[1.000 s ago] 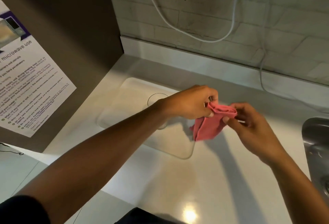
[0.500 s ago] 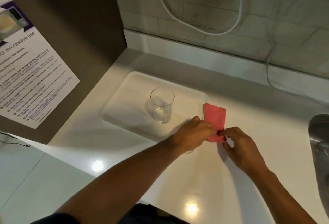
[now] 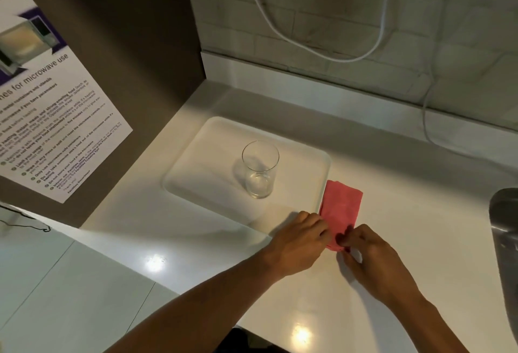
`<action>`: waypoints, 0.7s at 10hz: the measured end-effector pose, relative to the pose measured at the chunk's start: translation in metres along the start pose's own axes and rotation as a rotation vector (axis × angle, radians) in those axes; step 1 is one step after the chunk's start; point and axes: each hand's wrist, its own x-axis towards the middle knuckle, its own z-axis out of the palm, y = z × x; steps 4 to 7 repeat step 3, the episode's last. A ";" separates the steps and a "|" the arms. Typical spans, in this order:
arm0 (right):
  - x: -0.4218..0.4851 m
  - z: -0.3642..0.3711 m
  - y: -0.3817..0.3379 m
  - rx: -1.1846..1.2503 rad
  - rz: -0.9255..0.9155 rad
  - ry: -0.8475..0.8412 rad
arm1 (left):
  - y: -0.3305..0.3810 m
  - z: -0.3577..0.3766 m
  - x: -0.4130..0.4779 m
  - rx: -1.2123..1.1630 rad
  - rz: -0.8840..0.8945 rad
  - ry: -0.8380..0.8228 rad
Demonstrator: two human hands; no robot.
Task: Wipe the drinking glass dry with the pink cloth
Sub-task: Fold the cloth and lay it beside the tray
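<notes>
The folded cloth [image 3: 342, 207] lay lengthwise toward the wall [image 3: 336, 30]. The left hand [image 3: 301, 237] and right hand [image 3: 375, 261] each had a pinching grip on its near end. The glass [image 3: 260, 170] stood upright.

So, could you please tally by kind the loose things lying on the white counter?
drinking glass: 1
pink cloth: 1
white tray: 1
Total: 3
</notes>
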 end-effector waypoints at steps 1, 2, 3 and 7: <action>-0.002 0.000 -0.003 -0.013 -0.017 -0.043 | 0.004 0.000 -0.004 -0.008 -0.010 0.015; -0.002 -0.001 -0.003 -0.023 0.008 -0.065 | 0.006 -0.004 -0.010 -0.100 -0.051 0.117; -0.003 -0.001 -0.003 -0.009 0.055 -0.066 | 0.011 -0.015 -0.014 -0.249 -0.084 0.194; -0.003 -0.001 -0.003 -0.009 0.055 -0.066 | 0.011 -0.015 -0.014 -0.249 -0.084 0.194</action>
